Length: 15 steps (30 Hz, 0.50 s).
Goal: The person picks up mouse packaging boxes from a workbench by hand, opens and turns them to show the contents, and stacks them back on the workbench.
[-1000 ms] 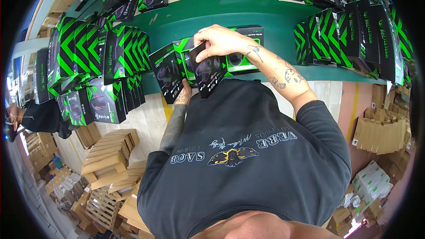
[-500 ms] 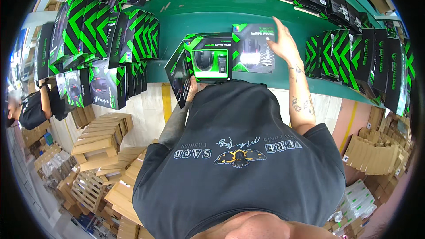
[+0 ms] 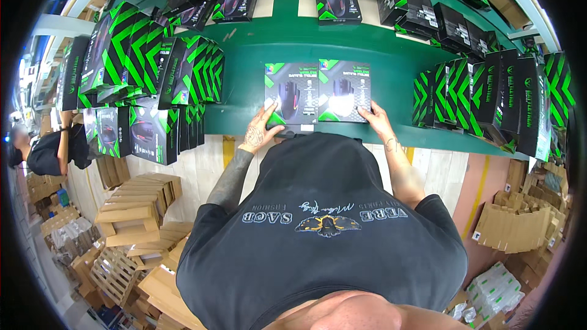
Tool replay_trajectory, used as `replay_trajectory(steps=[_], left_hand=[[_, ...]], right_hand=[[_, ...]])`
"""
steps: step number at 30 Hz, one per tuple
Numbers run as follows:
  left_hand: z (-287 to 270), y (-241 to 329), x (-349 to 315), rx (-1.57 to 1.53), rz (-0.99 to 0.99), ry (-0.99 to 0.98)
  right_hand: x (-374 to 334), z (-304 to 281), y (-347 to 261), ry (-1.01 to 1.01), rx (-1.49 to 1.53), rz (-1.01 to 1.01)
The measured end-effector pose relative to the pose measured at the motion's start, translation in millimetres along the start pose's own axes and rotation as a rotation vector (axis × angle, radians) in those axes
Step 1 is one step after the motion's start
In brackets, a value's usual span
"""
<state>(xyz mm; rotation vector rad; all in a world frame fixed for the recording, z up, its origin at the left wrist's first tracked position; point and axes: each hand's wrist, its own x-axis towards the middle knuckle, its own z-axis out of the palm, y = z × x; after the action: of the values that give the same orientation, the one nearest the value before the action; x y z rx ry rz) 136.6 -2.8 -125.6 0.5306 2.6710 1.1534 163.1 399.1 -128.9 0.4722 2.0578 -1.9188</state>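
Observation:
Two black and green mouse boxes lie side by side on the green table, front faces up, with a computer mouse pictured on each. My left hand (image 3: 262, 129) grips the near left corner of the left mouse box (image 3: 292, 93), thumb along the near edge and fingers on its side. At the near right corner of the right mouse box (image 3: 343, 88), my right hand (image 3: 377, 120) has its fingers closed on the edge. Light glares off the middle of the right box. A small white label shows below the left box's near edge.
Stacked mouse boxes (image 3: 131, 55) stand at the left, and a row of upright boxes (image 3: 483, 98) at the right. More boxes (image 3: 337, 3) lie along the far shelf. Cartons (image 3: 131, 208) fill the floor behind. Another person (image 3: 52, 146) is at the far left.
The left box's front flap, which stood open over a window with a mouse inside, is now closed. My right hand has come down from above onto the right box's edge.

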Motion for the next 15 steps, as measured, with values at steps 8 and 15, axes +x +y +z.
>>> replay_trajectory(steps=[8, 15], left_hand=[[-67, 34, 80, 0.289, 0.35, 0.364], [-75, 46, 130, 0.176, 0.212, 0.648]], right_hand=[[62, -1, -105, 0.062, 0.234, -0.411], [154, 28, -161, 0.532, -0.367, -0.384]])
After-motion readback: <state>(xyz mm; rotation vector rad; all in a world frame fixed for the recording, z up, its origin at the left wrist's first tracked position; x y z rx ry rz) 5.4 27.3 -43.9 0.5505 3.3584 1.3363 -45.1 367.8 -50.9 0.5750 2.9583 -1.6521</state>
